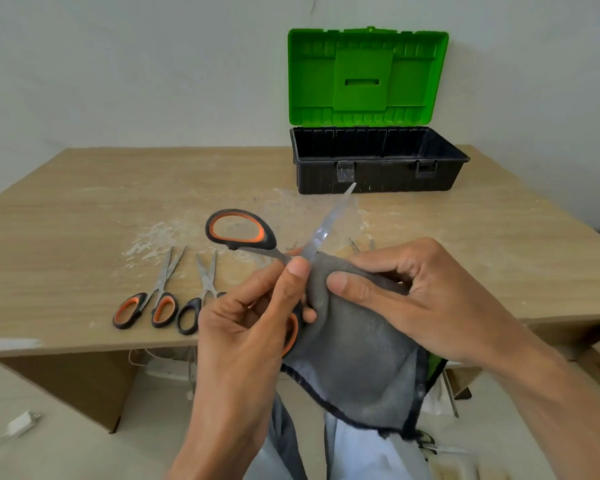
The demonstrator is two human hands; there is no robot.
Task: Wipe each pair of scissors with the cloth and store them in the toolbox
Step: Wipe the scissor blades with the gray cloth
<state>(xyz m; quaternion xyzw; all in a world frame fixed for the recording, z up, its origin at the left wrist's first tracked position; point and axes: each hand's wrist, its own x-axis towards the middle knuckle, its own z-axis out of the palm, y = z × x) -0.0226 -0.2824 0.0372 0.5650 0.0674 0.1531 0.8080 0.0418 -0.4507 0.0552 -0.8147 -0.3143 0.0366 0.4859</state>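
Pale wood-grain laminate covers the table in front of us, scuffed with a whitish, flaky residue toward the middle, and a plain white wall stands behind it.

We hold both hands up over the near edge. Our left hand comes in from below with the wrist bent, and its thumb and curled fingers pinch the large scissors close to the pivot. The scissors have black plastic handles lined in orange. One oval loop sticks out to the far left and the other sits low behind our left fingers, so the handles are spread apart. One bare steel blade, long and tapering, points away toward the toolbox.

Our right hand reaches in from the right with its fingers curled over the cloth. Its thumb presses the fabric against the base of that blade. The cloth is grey and soft, slightly fuzzy, with a dark stitched hem, and it hangs in loose folds below our hands.

On the table left of our hands lie two smaller pairs, side by side with their tips pointing away. They are the orange-handled scissors and the black-handled scissors, the latter partly hidden by our left hand.

At the far edge stands the toolbox, a ribbed black plastic tub with its bright green lid upright against the wall.
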